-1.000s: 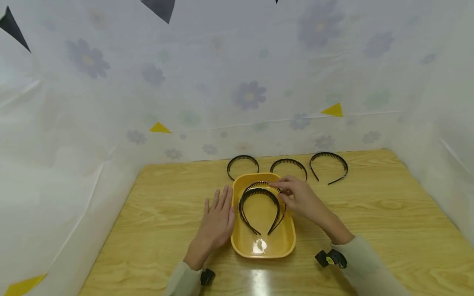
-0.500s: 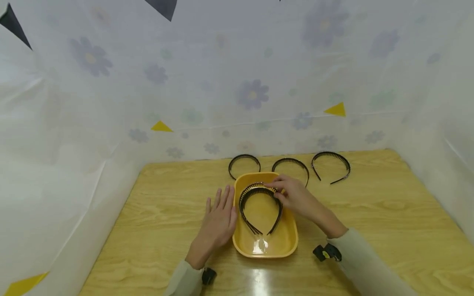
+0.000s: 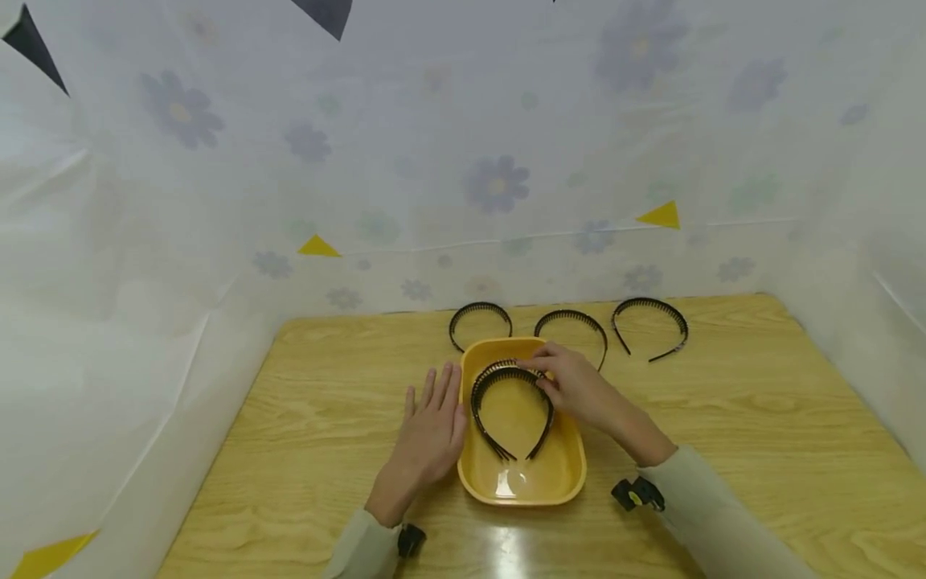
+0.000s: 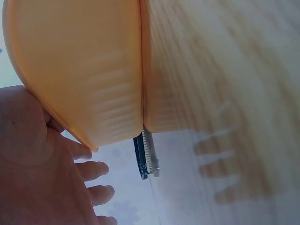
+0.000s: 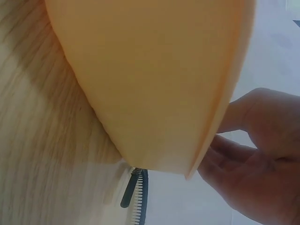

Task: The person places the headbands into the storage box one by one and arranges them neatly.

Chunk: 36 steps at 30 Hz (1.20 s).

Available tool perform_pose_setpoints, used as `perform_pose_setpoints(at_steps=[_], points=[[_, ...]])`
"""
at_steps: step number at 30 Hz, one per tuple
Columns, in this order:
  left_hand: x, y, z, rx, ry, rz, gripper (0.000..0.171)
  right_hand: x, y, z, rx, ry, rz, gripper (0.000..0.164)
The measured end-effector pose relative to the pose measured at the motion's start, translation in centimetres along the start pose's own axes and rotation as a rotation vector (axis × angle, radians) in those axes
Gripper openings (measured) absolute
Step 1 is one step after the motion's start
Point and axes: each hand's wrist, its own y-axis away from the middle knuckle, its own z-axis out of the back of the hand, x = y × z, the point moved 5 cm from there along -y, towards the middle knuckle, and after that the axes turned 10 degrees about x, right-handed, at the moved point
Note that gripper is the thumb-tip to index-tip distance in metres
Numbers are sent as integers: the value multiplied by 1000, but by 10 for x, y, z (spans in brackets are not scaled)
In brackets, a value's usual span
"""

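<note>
In the head view, a yellow plastic tray (image 3: 557, 485) holds black toothed headbands lying nearly on top of each other. My right hand (image 3: 582, 390) reaches over its right rim and pinches the upper right of the rear headband (image 3: 497, 365), close against the front headband (image 3: 510, 374). The tray wall hides those fingertips in the right wrist view. Fingers straight, my left hand (image 3: 428, 434) rests along the tray's left side. From the left wrist, that hand (image 4: 42, 164) lies at the rim of the tray wall (image 4: 84, 70).
Behind the tray, three more black headbands lie on the wood-grain table (image 3: 311, 426): a left one (image 3: 481, 305), a middle one (image 3: 571, 314) partly hidden by the tray, and a right one (image 3: 651, 301). A flower-patterned white sheet (image 3: 434, 161) encloses the table's back and sides.
My right hand has shifted slightly left, bringing the rear headband in against the front one, so their ends sit closer together. The left hand stays at the tray's side.
</note>
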Motion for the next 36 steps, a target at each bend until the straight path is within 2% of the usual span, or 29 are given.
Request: perform_pose_setpoints(at_steps=[5,10,14,24,36], points=[[-1,-1,-1,16,2,5,59,0,1,-2,-33,90,11,40],[-1,-1,-2,26,-9,7,59,-3,3,-5,-58,162,-22,39],[0,-1,-2,27,-9,2,59,-6,3,-7,-60,184,-50,39],[-2,0,0,12,-7,-13,58,-11,1,-16,-53,215,-57,42],[-1,1,0,20,-3,-1,58,-12,-2,-22,-51,254,-46,38]])
